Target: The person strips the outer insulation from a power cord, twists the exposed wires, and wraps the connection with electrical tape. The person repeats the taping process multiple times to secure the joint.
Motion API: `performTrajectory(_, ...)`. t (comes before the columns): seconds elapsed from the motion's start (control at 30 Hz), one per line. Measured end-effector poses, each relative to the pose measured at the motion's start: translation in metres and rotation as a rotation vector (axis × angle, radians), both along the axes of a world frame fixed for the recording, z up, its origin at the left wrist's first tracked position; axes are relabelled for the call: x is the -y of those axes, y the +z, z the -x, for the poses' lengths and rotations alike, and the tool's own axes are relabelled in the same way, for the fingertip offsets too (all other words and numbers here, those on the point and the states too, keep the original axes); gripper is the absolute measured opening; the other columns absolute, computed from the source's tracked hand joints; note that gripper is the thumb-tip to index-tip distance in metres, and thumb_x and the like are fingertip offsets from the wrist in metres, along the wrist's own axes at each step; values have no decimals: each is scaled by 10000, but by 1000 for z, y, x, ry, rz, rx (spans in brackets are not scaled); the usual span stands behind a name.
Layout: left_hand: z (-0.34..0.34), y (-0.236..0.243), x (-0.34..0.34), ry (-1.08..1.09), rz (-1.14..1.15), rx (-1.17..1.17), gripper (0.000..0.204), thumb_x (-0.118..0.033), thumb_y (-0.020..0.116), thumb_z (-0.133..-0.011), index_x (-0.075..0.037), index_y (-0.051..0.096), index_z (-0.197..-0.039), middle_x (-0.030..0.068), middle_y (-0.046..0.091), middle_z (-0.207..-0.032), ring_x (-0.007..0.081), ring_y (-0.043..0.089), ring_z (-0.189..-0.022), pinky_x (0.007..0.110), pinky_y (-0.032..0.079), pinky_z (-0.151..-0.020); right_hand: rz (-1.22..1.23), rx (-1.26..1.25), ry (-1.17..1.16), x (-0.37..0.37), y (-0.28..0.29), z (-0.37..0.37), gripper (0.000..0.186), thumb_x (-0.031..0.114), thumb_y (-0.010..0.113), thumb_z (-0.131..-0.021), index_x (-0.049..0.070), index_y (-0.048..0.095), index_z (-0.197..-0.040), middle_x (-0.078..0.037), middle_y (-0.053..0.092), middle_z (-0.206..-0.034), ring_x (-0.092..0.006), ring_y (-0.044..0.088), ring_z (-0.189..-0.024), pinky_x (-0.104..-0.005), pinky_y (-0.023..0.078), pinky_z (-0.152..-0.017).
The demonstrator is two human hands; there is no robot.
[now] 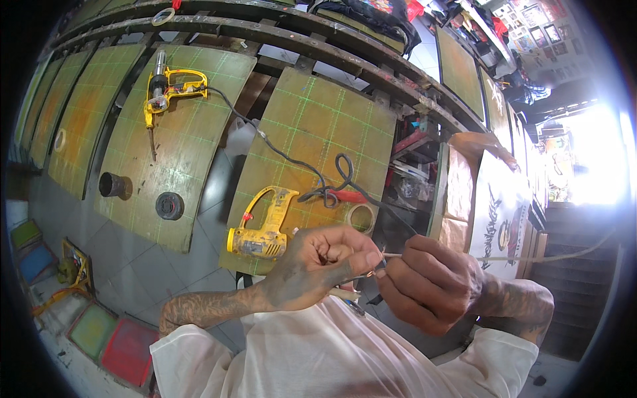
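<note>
Left hand (340, 257) and right hand (430, 282) are pinching thin wires (393, 255) (fiddly!) between them; uneven tugging could be snapping them.

No words legible to us in full. At three o'clock from centre of view, white panel (486, 180) bears bold black stylised lettering (494, 215), beside dark rounded emblem (505, 233) with red near it. At two o'clock, wall prints (552, 32) too small, blurred for us. Just before three, poster (559, 158) near bright opening, washed out.
</note>
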State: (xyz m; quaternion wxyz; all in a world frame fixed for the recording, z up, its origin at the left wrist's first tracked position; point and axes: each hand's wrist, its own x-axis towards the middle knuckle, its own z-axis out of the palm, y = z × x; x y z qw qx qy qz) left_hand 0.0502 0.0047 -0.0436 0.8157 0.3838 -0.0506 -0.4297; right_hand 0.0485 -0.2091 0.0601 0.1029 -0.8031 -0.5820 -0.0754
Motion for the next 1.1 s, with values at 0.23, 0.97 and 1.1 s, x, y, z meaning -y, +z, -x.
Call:
performTrajectory(0.23,9,-3,-6,29,21,-26,217,-228,671,-1044,-32,640,-1132,1,684,-786,18,617,-648,186,460,-523,28,21,-65,-2,-2,7,302,163,733,-690,-31,675,-914,-130,659,-934,-244,640,-863,-412,574,-817)
performTrajectory(0.97,15,-5,-16,69,-117,208,137,-142,749,-995,-15,704,-1022,-2,674,-805,38,595,-734,209,468,-638,82,81,-51,-1,-5,11,210,114,734,-789,-23,693,-943,-101,658,-908,-225,645,-831,-396,567,-825)
performTrajectory(1.1,17,-5,-19,153,-203,483,105,-136,779,-959,-55,735,-1010,-28,644,-752,29,480,-613,220,377,-550,-71,-169,-172,-4,-8,12,287,91,777,-753,-46,696,-992,-118,654,-904,-233,626,-777,-377,555,-748)
